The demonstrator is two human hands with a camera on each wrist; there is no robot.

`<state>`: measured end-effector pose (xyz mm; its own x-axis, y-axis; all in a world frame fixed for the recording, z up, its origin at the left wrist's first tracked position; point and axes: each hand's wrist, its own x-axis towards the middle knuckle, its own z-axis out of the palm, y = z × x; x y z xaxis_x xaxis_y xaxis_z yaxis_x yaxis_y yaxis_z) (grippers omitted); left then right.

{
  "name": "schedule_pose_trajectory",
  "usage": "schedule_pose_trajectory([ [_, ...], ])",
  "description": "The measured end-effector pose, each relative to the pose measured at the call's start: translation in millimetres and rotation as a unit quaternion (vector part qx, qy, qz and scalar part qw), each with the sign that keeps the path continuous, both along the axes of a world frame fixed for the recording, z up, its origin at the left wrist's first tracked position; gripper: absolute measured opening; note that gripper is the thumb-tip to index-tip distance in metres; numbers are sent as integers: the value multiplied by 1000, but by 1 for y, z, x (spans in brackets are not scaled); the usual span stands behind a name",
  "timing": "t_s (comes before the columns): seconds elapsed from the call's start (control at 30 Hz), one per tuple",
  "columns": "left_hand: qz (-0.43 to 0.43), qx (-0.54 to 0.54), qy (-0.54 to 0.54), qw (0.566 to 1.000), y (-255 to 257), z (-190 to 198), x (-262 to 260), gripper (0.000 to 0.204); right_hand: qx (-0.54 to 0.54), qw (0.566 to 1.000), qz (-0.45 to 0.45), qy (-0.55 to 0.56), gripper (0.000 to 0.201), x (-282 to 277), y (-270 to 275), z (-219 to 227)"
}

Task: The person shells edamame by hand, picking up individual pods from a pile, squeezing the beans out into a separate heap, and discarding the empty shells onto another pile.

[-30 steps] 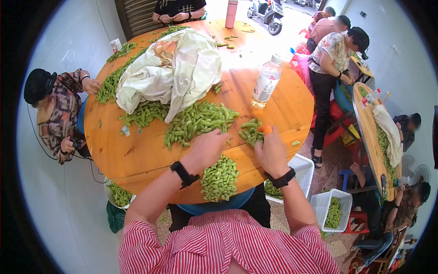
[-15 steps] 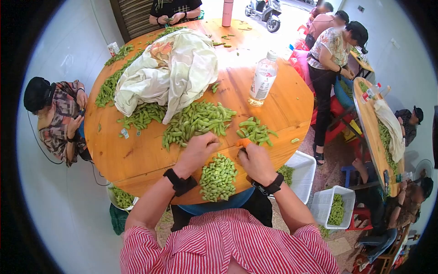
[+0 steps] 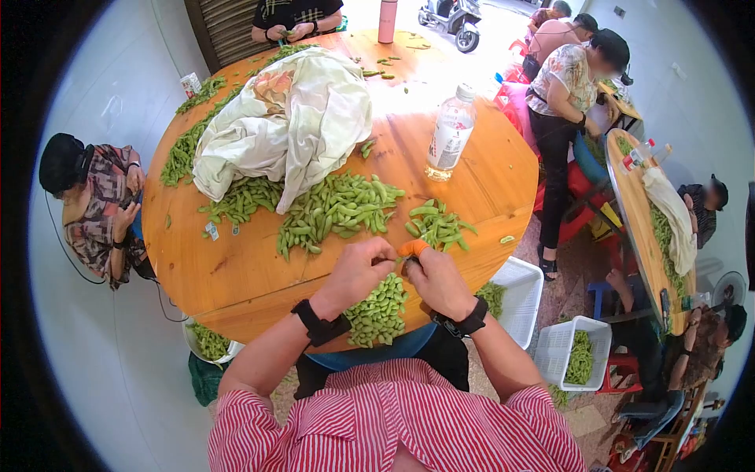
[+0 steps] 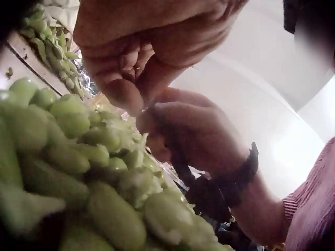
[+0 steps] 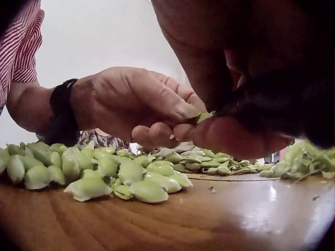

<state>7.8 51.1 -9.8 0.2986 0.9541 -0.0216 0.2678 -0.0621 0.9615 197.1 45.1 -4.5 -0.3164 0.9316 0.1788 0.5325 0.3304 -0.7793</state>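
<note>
My left hand and right hand meet at the fingertips over a pile of shelled green beans near the table edge. Between them is a small green bean pod, pinched by the left thumb and finger and gripped by the right fingers. An orange cover wraps a right finger, and something dark lies along the right thumb. Just beyond the left hand spreads a large heap of pods. A smaller pod heap sits past the right hand.
A white cloth covers part of the pods. A bottle stands at the right, a pink flask at the far edge. White baskets are on the floor at right. One person sits at left, another across the table.
My right hand has come away from the small pod heap and moved left. The left hand has left the large heap's edge, and both now meet at a pod.
</note>
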Motion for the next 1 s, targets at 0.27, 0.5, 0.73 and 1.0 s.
schedule_pose_trajectory([
  [0.27, 10, 116, 52, 992, -7, 14, 4, 8, 11, 999, 20, -43, 19, 0, -1, 8],
  [0.5, -31, 249, 136, 958, -14, 24, 10, 9, 21, 996, 23, -78, 13, -5, -4, 8],
  [0.73, -35, 110, -29, 993, -7, 15, 1, 9, 43, 998, 27, -45, 10, -1, -3, -8],
  [1.0, -78, -303, -356, 881, 2, 5, -16, 10, 23, 996, 88, 9, 7, 4, 2, -1],
])
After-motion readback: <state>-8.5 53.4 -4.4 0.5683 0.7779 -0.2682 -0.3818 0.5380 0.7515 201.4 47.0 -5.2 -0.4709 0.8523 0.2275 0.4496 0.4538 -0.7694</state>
